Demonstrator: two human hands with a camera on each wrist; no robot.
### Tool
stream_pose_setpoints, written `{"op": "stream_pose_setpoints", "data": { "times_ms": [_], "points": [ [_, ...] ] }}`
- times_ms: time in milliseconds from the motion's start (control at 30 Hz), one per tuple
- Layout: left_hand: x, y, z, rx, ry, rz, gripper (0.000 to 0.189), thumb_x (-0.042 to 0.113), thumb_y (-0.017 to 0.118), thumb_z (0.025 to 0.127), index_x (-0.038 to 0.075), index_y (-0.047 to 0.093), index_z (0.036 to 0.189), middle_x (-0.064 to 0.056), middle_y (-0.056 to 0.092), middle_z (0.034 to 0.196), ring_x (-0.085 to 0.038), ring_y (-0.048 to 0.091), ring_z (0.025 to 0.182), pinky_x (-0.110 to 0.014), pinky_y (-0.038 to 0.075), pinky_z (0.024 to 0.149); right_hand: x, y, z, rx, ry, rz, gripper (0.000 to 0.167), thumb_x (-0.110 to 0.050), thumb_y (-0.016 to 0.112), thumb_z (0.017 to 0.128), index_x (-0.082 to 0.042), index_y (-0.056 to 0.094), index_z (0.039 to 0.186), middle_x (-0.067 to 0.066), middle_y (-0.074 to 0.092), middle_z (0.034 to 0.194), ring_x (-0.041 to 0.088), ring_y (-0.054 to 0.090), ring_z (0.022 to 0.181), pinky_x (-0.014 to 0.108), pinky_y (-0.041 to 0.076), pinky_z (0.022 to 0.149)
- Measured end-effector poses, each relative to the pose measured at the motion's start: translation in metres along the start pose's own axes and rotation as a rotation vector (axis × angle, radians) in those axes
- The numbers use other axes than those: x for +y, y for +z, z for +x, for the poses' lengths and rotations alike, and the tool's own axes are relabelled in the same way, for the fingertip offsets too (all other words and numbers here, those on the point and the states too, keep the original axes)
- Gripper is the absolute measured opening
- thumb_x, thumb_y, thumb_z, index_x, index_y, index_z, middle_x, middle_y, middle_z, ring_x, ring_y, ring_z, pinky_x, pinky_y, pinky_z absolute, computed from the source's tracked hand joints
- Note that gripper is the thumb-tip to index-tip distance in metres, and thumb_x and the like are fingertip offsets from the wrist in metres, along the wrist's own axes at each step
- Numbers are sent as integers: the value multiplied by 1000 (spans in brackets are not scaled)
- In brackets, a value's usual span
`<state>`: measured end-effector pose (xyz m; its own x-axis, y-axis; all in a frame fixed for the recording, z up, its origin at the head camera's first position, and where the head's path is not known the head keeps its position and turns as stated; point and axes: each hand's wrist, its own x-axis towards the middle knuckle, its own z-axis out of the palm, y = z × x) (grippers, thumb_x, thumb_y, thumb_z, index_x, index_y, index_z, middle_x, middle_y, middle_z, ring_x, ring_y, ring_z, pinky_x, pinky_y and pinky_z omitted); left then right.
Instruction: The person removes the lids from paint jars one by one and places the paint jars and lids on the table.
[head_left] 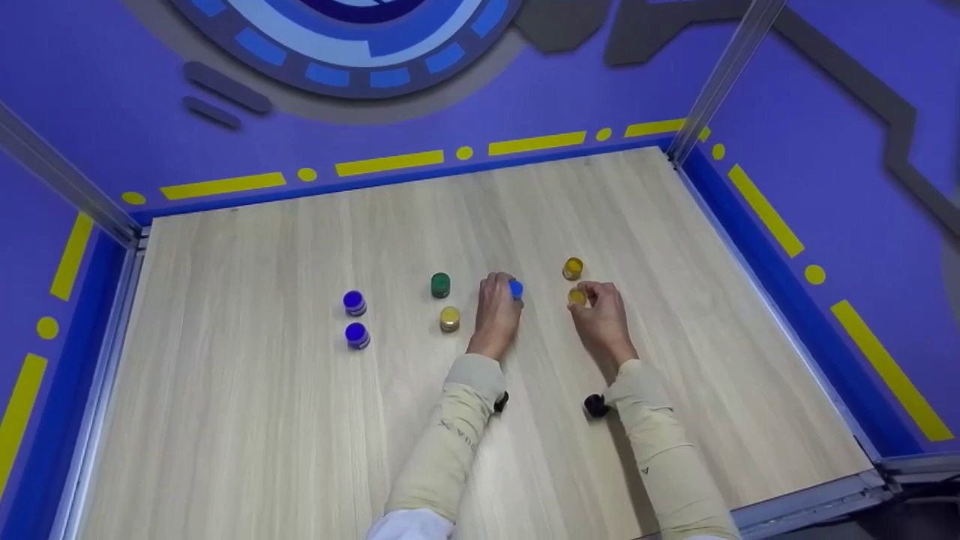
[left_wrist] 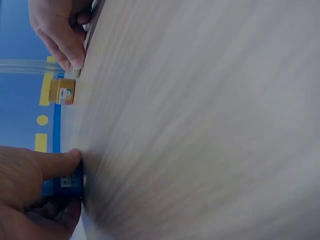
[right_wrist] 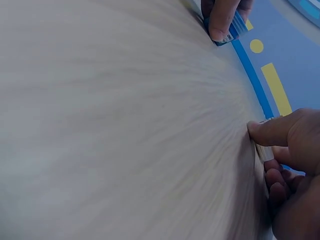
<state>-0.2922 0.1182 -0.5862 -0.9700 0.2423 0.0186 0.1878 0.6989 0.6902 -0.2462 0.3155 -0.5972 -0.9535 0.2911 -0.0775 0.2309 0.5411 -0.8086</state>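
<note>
Near the middle of the table, my left hand grips a small blue paint jar. Thumb and fingers hold that jar from both sides in the left wrist view, its base close to the tabletop. To the right, my right hand pinches a small yellow paint jar between thumb and fingers. Just behind it stands another yellow paint jar, with a label visible in the left wrist view. In the right wrist view, fingers mostly hide the pinched jar.
Left of my left hand stand a green jar and a yellow jar. Two purple jars are farther left, one in front of the other. Blue-purple panels with metal corner posts border the table at the back and sides.
</note>
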Motion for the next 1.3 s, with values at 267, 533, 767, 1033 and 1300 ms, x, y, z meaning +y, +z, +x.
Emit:
{"op": "stream_pose_setpoints", "data": {
  "times_ms": [267, 533, 767, 1033, 1300],
  "points": [
    [3, -4, -26, -49, 12, 40, 34, 3, 75, 92, -2, 61, 123, -15, 61, 118, -30, 57, 116, -39, 47, 103, 1, 2, -2, 8, -2, 12, 34, -10, 69, 93, 2, 62, 124, 14, 50, 114, 28, 46, 106, 42, 42, 95],
    [-3, -7, -55, -69, 45, 24, 33, 3, 80, 87, 0, 65, 115, -14, 64, 114, -30, 58, 113, -40, 48, 101, 11, 1, -8, 26, 20, 126, 52, -22, 73, 93, -1, 57, 138, 12, 54, 119, 24, 49, 107, 37, 45, 90],
    [-4, -15, -71, -104, 84, 62, 30, 4, 81, 87, 1, 64, 112, -12, 64, 110, -29, 59, 111, -39, 49, 99, 13, -10, -19, 89, -21, 298, 53, -23, 69, 100, 3, 53, 143, 15, 59, 124, 20, 54, 106, 22, 45, 86],
    [-6, -23, -84, -127, 160, 128, 31, 6, 82, 86, 2, 65, 112, -11, 64, 107, -28, 60, 106, -36, 50, 96, -17, 6, -51, 114, -179, 334, 37, -5, 73, 94, 8, 62, 127, 25, 63, 114, 20, 58, 96, 16, 45, 79],
    [-23, -29, -106, -136, 193, 77, 34, 5, 83, 84, 2, 64, 112, -10, 63, 107, -28, 58, 103, -36, 49, 94, -42, 42, -87, -96, -399, 168, 29, 2, 80, 87, 2, 69, 114, 21, 67, 104, 26, 63, 90, 25, 51, 78]
  ]
}}
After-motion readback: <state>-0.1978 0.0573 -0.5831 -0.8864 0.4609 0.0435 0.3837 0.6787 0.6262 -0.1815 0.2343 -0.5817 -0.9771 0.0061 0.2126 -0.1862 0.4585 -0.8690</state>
